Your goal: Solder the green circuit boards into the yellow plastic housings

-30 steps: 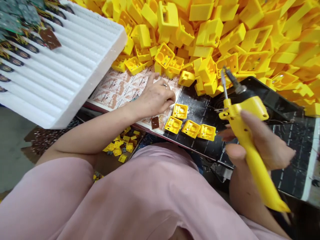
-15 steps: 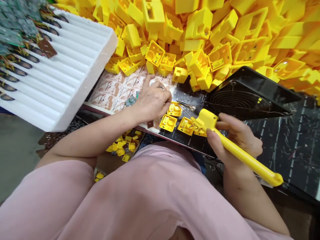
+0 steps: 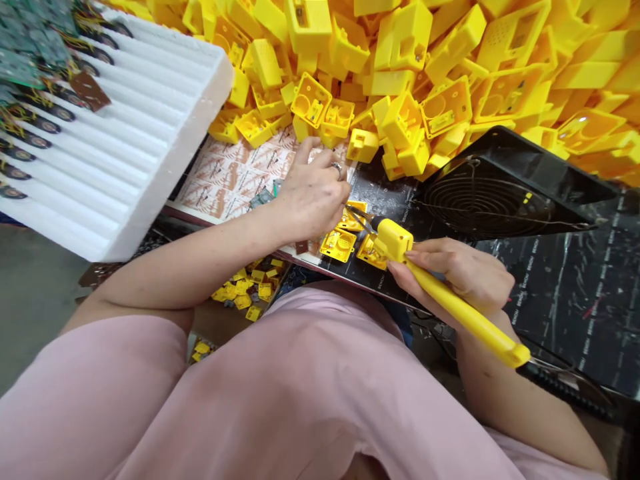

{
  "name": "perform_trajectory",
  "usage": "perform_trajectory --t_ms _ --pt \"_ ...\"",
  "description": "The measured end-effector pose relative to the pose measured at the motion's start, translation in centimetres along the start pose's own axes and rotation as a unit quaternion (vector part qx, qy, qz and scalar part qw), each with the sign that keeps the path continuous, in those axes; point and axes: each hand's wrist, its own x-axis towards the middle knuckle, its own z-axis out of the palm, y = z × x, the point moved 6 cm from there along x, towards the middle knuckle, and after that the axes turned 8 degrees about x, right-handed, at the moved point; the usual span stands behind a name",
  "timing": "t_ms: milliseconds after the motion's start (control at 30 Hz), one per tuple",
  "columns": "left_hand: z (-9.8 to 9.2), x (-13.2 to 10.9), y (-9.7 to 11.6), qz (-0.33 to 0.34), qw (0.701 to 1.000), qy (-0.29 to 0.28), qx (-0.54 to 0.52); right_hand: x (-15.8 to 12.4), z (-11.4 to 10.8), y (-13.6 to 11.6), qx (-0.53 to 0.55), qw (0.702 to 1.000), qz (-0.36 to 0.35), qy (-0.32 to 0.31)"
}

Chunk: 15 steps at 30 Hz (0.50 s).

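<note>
My right hand (image 3: 457, 273) is closed around the yellow handle of a soldering iron (image 3: 450, 300), which slants up to the left. Its thin metal tip reaches a small yellow plastic housing (image 3: 354, 217) beside my left hand. My left hand (image 3: 317, 190) wears a ring and lies palm down above that housing. Its outer fingers extend forward while the ones nearer the iron are bent together; whatever they pinch, if anything, is hidden. Two more open housings lie close by: one (image 3: 338, 245) below the tip, another (image 3: 370, 253) partly under the iron's body.
A heap of yellow housings (image 3: 400, 47) fills the back. At right stands a black fan (image 3: 495, 193). A white foam tray (image 3: 165, 120) at left holds circuit boards with round speakers (image 3: 45, 123). Small yellow parts (image 3: 245, 290) sit in a box below the table edge.
My right hand has moved left with the soldering iron, bringing its tip to the housing near my left hand. My left hand has shifted slightly right.
</note>
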Motion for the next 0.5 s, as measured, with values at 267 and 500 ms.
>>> perform_trajectory --t_ms 267,500 --pt "-0.3 0.4 0.1 0.017 1.000 -0.004 0.017 -2.2 -1.9 1.3 -0.006 0.997 0.067 0.048" --pt "0.0 0.4 0.1 0.016 1.000 0.006 0.000 -2.3 -1.8 0.8 -0.032 0.992 0.103 0.066"
